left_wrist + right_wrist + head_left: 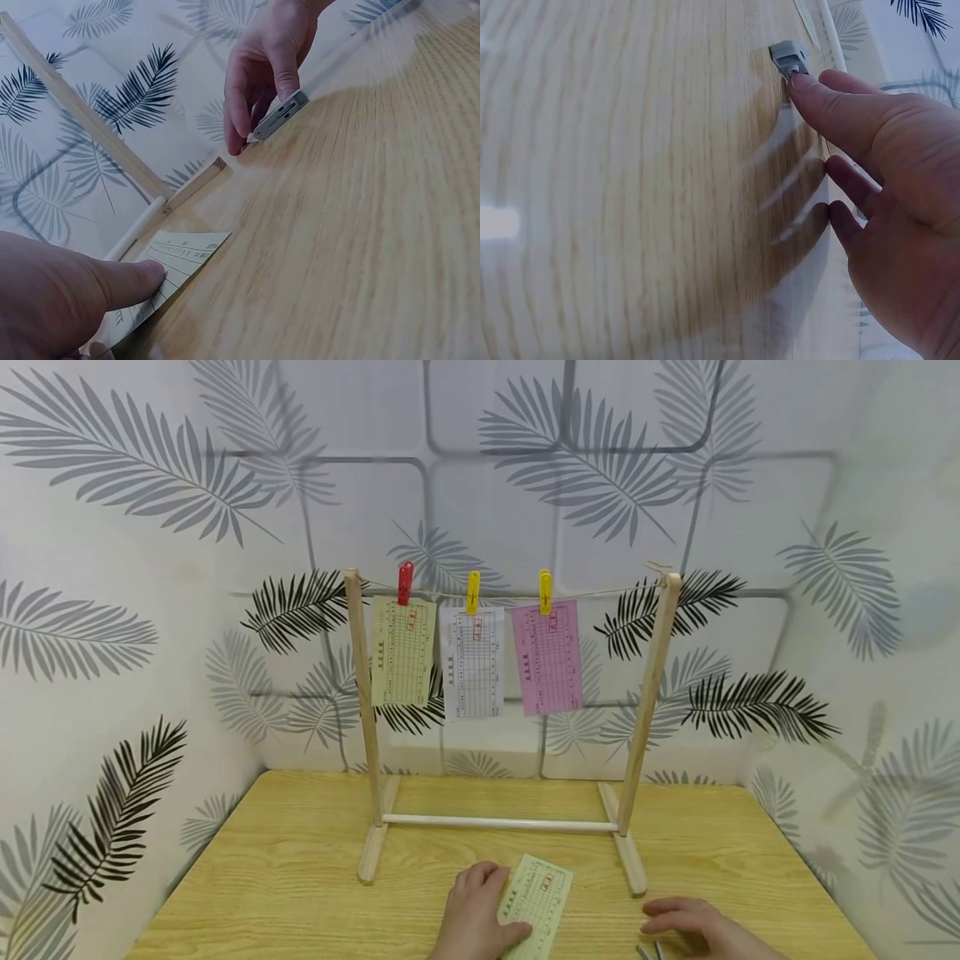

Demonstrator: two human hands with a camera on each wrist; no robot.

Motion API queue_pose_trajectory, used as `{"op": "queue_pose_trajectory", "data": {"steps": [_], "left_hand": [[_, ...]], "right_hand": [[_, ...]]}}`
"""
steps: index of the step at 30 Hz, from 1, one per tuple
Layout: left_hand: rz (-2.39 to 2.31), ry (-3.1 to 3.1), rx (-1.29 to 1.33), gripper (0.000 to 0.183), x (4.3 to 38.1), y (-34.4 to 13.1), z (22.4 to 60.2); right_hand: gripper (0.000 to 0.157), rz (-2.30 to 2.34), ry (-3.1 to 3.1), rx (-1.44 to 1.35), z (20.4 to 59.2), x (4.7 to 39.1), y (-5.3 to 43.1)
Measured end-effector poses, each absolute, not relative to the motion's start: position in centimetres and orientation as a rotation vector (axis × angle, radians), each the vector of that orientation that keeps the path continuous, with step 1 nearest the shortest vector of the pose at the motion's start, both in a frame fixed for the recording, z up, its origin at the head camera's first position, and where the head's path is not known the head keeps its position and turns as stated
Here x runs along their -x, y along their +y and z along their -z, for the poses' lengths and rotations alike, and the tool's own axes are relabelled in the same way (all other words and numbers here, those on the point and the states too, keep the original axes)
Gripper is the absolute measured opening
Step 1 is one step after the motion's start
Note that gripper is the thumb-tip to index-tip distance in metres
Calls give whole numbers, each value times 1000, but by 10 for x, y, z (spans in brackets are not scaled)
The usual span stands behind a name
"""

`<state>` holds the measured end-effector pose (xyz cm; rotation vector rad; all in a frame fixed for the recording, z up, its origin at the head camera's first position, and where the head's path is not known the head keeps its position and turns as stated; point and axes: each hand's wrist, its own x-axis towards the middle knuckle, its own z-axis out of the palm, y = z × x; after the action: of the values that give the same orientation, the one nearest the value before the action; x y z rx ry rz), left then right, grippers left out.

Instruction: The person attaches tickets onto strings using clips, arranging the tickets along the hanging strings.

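Observation:
My left hand [474, 917] holds a pale green printed slip [542, 902], its thumb lying across the printed face and its fingers along the left edge. The left wrist view shows that slip [180, 259] tilted up from the tabletop. Off to the right, close over the table, my right hand [701, 927] pinches a grey clothespin [279, 118] between thumb and forefinger. In the right wrist view the clothespin's [789, 58] end sticks out past the thumb, while the lower fingers hang loosely bent.
Behind the hands stands a wooden frame [648, 710] with a string across its top. A red clothespin [405, 583] holds a green slip [402, 660]; yellow ones hold a white slip [474, 668] and a pink slip [551, 664]. A white rod [498, 822] joins the feet.

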<state>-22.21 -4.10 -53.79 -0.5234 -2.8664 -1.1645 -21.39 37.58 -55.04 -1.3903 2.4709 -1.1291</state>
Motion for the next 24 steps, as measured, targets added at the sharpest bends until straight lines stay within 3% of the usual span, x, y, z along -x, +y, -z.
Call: {"op": "queue_pose_trajectory", "data": {"steps": [8,16,24], "left_hand": [[1155,-2884,522,83,225,-47,536],[1110,-2891,581,67,226,-49,531],[1009,-2920,652,56,229,-51,524]], "right_hand": [[49,1177,2489,1287,538,205,367],[50,1218,2462,1268,541,203,368],[37,1247,2446,1140,538,202,365]]}}
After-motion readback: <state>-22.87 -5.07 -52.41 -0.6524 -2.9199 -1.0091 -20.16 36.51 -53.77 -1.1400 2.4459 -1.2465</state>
